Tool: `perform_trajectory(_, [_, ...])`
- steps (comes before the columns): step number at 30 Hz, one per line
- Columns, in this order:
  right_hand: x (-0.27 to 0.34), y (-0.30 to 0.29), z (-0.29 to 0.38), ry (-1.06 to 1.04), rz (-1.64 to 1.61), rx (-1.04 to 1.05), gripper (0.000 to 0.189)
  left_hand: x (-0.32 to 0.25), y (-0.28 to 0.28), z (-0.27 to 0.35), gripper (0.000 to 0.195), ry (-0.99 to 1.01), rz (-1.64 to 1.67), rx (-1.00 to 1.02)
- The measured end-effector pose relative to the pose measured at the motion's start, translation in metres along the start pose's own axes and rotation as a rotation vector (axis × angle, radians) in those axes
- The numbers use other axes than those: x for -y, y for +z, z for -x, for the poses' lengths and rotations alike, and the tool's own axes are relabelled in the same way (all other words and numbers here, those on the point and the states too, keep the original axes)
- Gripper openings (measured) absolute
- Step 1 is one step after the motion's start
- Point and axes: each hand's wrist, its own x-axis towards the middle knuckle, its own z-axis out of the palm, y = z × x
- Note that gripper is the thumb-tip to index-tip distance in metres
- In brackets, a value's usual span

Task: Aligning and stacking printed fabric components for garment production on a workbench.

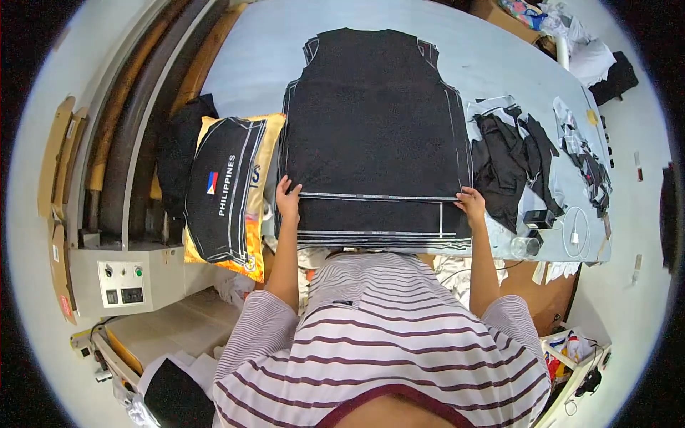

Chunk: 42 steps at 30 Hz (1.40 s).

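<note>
A black shirt-body fabric panel (374, 117) lies flat on top of a stack of similar cut panels, its neck end away from me. At the near left corner of its white-edged hem, my left hand (289, 200) pinches the cloth between thumb and fingers. My right hand (472, 207) grips the opposite corner in the same way. The hem stretches straight between both hands. Below it, part of a lower black panel (369, 216) shows, with several layered edges at the table's near side. White outlines of lower layers stick out along both sides.
To the left, a printed black fabric piece (225, 187) with a flag and writing rests on a yellow pillow (273, 142). Beyond stands a roller machine with a control panel (124, 283). Crumpled black offcuts (500, 155), a small black box (539, 218) and a white cable (577, 232) lie right.
</note>
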Motion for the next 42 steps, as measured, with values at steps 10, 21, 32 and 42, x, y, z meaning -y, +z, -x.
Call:
perform_trajectory(10, [-0.019,-0.005,0.020,0.003,0.021,0.003,0.029,-0.004,-0.013,0.011,0.058,-0.040,-0.062,0.072])
perform_trajectory(21, [-0.017,-0.029,0.038,0.088,0.242,0.049,0.034,0.012,-0.039,0.041,0.070,-0.070,-0.145,0.067])
perform_trajectory(32, [-0.022,-0.041,0.038,0.043,0.304,0.114,0.030,0.031,-0.042,0.055,0.065,-0.002,-0.052,-0.037])
perform_trajectory(42, [-0.035,-0.054,0.036,-0.050,0.284,0.180,0.026,0.049,-0.050,0.072,0.058,0.109,-0.138,-0.134])
